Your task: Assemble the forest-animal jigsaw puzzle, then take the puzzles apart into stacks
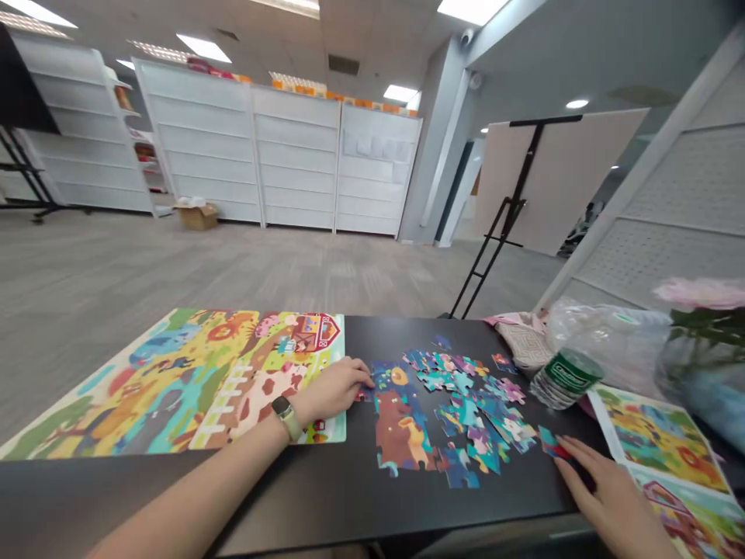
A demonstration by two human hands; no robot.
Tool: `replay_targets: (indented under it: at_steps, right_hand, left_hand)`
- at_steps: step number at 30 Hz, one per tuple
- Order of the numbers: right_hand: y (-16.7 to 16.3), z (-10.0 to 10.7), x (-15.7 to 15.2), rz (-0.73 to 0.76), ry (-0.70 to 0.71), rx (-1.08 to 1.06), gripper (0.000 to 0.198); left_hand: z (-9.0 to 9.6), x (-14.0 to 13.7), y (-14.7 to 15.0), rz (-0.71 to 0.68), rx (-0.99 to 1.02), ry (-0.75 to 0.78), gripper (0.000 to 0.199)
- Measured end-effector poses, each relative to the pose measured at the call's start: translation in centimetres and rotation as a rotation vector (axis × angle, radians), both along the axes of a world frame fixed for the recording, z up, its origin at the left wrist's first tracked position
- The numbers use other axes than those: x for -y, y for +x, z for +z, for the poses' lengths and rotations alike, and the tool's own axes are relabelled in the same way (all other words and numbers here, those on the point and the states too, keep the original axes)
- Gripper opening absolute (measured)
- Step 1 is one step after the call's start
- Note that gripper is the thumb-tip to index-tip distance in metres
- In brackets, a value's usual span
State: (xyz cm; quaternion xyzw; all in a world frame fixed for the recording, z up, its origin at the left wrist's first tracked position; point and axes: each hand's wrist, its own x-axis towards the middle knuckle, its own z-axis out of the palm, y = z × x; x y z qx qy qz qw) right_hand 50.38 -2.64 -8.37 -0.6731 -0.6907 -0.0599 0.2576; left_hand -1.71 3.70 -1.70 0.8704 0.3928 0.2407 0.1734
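My left hand (334, 386), with a watch on the wrist, has its fingers bent together over a small puzzle piece (364, 395). That piece lies at the left edge of a partly joined puzzle (401, 427) with a brown bear on it. To the right, my right hand (608, 485) pinches a blue and red puzzle piece (549, 442) low over the table. Between my hands lies a heap of loose puzzle pieces (466, 396), mostly blue, teal and purple, several overlapping. My left forearm crosses a joined animal farm puzzle (233, 380).
A plastic bottle with a green label (569, 376) lies at the right, beside a patterned pouch (521, 341) and clear plastic. Printed picture sheets (657, 435) and pink flowers (701, 293) are at the far right. The black table (326, 497) has its front edge near me.
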Motion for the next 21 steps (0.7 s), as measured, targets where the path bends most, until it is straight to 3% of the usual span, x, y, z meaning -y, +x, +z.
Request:
replay_targets:
  at_steps: [6, 10, 13, 17, 21]
  right_hand:
    - [-1.1, 1.8, -1.5, -0.092, -0.049, -0.169, 0.069]
    - [-3.2, 3.0, -0.5, -0.271, 0.067, -0.258, 0.066]
    - [-6.5, 4.3, 1.3, -0.324, 0.097, -0.446, 0.056]
    - [-15.4, 6.0, 4.0, -0.07, 0.082, -0.966, 0.045]
    - [-25.5, 6.0, 5.6, 0.24, -0.193, -1.104, 0.047]
  left_hand:
    - [0.3, 0.0, -0.5, -0.043, 0.011, -0.02, 0.035]
    - [0.7, 0.3, -0.7, -0.096, -0.011, -0.016, 0.028]
    - [0.8, 0.5, -0.8, -0.145, -0.06, -0.002, 0.037]
    - [0.6, 1.0, -0.1, -0.112, -0.076, 0.02, 0.037]
    - [1.0, 1.7, 0.6, -0.102, -0.016, 0.034, 0.026]
